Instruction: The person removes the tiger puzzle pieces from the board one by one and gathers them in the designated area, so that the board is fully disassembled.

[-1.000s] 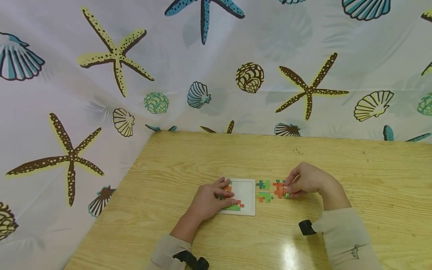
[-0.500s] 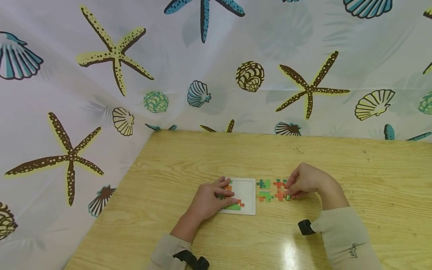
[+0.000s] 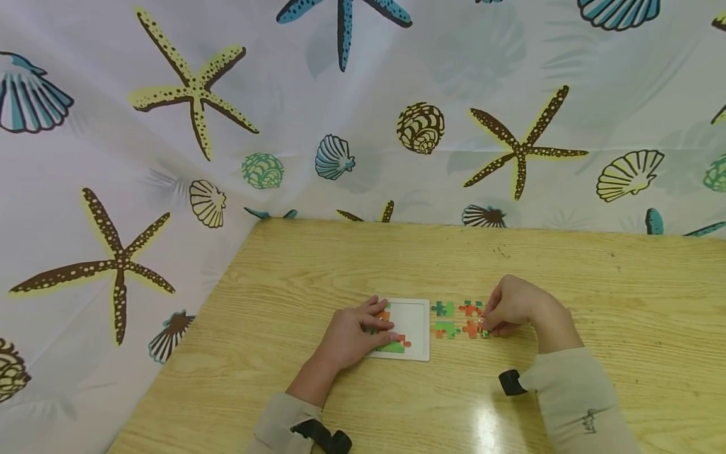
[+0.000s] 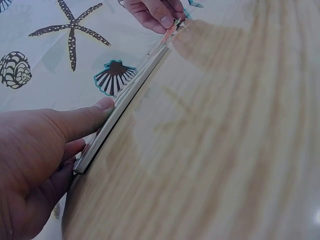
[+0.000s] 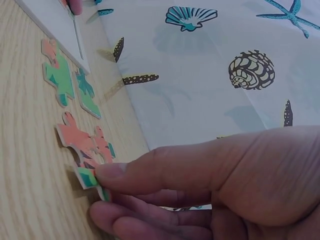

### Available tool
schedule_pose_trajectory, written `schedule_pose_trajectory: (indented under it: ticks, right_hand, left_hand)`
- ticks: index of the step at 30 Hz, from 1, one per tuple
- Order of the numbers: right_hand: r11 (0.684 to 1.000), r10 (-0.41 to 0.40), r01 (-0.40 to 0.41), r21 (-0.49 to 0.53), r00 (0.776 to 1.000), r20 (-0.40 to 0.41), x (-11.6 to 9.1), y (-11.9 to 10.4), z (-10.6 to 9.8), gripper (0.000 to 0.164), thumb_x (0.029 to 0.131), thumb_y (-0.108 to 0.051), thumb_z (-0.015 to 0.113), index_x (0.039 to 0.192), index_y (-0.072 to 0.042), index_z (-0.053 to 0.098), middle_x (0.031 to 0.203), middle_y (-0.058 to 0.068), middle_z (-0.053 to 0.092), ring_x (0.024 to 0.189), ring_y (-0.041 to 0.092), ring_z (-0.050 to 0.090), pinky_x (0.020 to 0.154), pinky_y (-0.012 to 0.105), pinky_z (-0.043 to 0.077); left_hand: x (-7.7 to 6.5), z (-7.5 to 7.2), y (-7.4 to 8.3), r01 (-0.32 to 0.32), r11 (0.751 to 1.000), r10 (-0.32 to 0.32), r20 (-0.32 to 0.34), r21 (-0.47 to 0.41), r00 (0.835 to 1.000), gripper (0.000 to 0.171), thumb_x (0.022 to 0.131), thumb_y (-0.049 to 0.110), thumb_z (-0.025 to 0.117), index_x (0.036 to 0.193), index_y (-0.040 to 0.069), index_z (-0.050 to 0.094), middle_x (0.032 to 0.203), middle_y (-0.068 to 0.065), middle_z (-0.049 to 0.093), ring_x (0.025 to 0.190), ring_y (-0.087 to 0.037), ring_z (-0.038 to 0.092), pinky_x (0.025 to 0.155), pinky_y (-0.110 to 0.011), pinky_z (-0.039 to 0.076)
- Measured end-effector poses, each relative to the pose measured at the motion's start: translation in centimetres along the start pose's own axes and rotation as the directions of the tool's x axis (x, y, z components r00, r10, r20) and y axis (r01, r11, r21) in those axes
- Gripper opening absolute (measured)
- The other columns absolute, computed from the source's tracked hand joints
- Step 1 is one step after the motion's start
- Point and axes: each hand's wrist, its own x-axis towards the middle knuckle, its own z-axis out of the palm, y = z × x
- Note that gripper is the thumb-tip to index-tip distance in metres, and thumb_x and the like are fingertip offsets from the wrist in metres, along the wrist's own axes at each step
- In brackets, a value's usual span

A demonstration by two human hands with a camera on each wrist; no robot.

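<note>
A white puzzle tray (image 3: 416, 325) lies on the wooden table (image 3: 351, 265), with a few orange and green pieces fitted at its left side. My left hand (image 3: 354, 333) lies flat on that side, thumb (image 4: 85, 119) straight along the tray's edge (image 4: 131, 90). Right of the tray lie two green loose pieces (image 3: 445, 320) and two orange pieces (image 3: 471, 318). My right hand (image 3: 510, 308) pinches a small green piece (image 5: 88, 177) between thumb and fingers at the table surface, just beside the orange pieces (image 5: 82, 141).
A curtain printed with starfish and shells (image 3: 340, 126) hangs close behind and to the left of the table. The table's left edge (image 3: 187, 340) runs diagonally near my left arm. Bare wood stretches to the right of my right hand.
My right hand has drawn slightly back to the right with its small piece. The orange pieces by it now lie apart as two. The left hand has stayed on the tray.
</note>
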Motion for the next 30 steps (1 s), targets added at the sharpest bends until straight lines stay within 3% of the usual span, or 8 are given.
schedule_pose_trajectory:
  ticks: [11,19,30]
  right_hand:
    - [0.997,0.027,-0.030,-0.069,0.998,-0.055,-0.3,-0.7,0.4,0.004,0.083,0.003,0.079,0.081,0.004,0.075,0.076,0.008,0.075,0.058,0.013,0.069,0.061,0.030,0.061]
    - [0.987,0.032,-0.049,-0.155,0.993,-0.112,-0.4,-1.1,0.5,0.010,0.080,0.000,0.084,0.078,0.002,0.074,0.073,0.009,0.073,0.057,0.015,0.068,0.060,0.030,0.059]
    - [0.981,0.018,-0.038,-0.188,0.994,-0.108,-1.0,-1.4,-0.2,0.012,0.081,-0.008,0.086,0.080,-0.001,0.076,0.073,0.006,0.072,0.064,0.015,0.066,0.064,0.030,0.057]
  left_hand:
    - [0.0,0.1,0.2,0.004,0.998,-0.003,-0.010,0.058,1.000,0.016,0.088,0.020,0.085,0.099,0.010,0.086,0.146,-0.010,0.061,0.149,-0.028,0.043,0.121,-0.055,0.034]
    - [0.0,0.1,0.3,0.006,0.999,-0.005,-0.008,0.047,1.000,0.014,0.089,0.020,0.085,0.099,0.010,0.085,0.146,-0.009,0.061,0.149,-0.027,0.042,0.121,-0.055,0.034]
    - [0.0,-0.1,0.0,0.010,0.999,-0.010,-0.002,0.035,1.000,0.015,0.088,0.022,0.085,0.098,0.011,0.086,0.146,-0.007,0.062,0.150,-0.027,0.042,0.120,-0.054,0.035]
